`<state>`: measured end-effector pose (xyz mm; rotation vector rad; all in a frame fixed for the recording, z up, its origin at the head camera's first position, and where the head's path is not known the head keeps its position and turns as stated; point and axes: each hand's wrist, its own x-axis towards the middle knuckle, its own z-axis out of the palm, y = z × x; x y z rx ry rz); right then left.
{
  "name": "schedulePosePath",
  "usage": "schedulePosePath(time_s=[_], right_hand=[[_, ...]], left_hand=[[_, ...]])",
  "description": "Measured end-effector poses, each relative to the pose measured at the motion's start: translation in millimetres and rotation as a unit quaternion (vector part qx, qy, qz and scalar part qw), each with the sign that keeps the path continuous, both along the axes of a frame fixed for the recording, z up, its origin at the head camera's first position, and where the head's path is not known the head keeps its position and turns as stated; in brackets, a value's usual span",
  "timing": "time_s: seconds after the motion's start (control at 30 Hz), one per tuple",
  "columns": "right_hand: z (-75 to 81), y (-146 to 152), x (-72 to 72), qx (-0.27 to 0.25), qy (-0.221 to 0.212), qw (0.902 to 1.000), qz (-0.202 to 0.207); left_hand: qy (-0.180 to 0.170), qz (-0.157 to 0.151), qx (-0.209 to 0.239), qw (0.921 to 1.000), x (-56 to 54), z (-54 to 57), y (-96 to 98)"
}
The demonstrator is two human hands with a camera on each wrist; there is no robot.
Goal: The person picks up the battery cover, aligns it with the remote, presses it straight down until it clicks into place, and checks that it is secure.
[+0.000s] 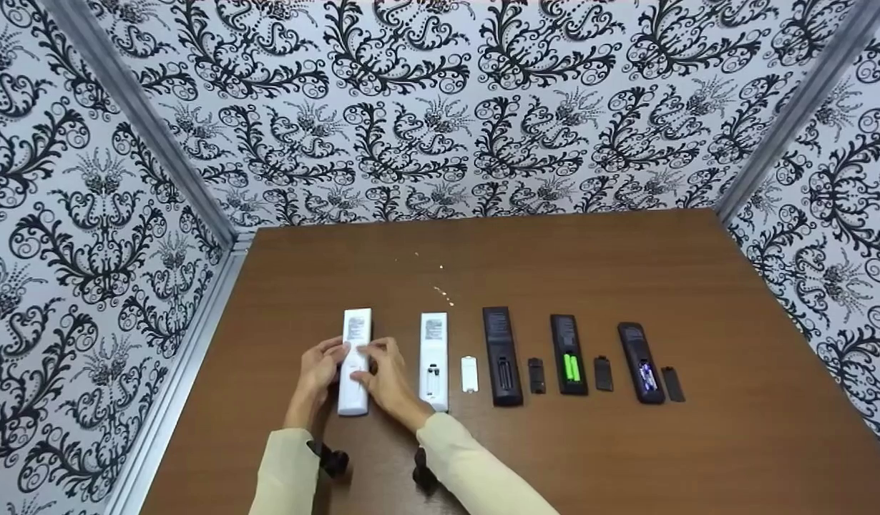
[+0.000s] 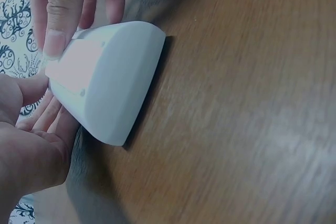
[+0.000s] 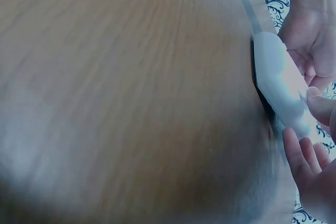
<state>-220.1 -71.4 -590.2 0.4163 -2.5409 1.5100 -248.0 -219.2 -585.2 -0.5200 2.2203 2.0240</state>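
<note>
A white remote control [image 1: 353, 393] lies back side up at the left of the row, its label toward the far end. My left hand [image 1: 321, 365] grips its left side, with the thumb on the back face. From the right, my right hand [image 1: 388, 375] holds the opposite edge; its thumb presses the battery cover [image 2: 79, 66], which sits in place on the back. In the left wrist view the remote's rounded near end faces the camera, close over the table. The right wrist view shows the right thumb [image 3: 319, 103] on the back and the other fingers beside the edge.
To the right lie a second white remote [image 1: 433, 332] and several black remotes, such as the long one [image 1: 499, 336], all with open battery bays. Loose covers, one white [image 1: 469, 374], lie beside them. Small white crumbs [image 1: 442, 292] dot the brown table [image 1: 554, 458]. Patterned walls [image 1: 440, 143] enclose it.
</note>
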Motion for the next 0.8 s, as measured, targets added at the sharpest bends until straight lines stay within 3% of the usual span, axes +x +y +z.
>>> schedulePosePath(time_s=[0.1, 0.3, 0.57, 0.8], right_hand=[[-2.5, -1.3, 1.2, -0.044, -0.057, 0.9974, -0.011], [-5.0, -2.5, -1.1, -0.134, -0.153, 0.9790, -0.012], [-5.7, -1.7, -4.0, -0.147, -0.168, 0.9747, -0.011], [-8.5, -3.7, -2.9, -0.215, -0.169, 0.9619, -0.004]], left_hand=[[0.002, 0.002, -0.002, 1.0000, 0.0, -1.0, -0.4], [0.005, 0.005, 0.001, 1.0000, -1.2, -3.2, -1.4], [-0.001, 0.004, 0.009, 1.0000, 0.0, 0.8, 0.3], [0.001, 0.002, 0.005, 1.0000, 0.1, -1.5, -0.2]])
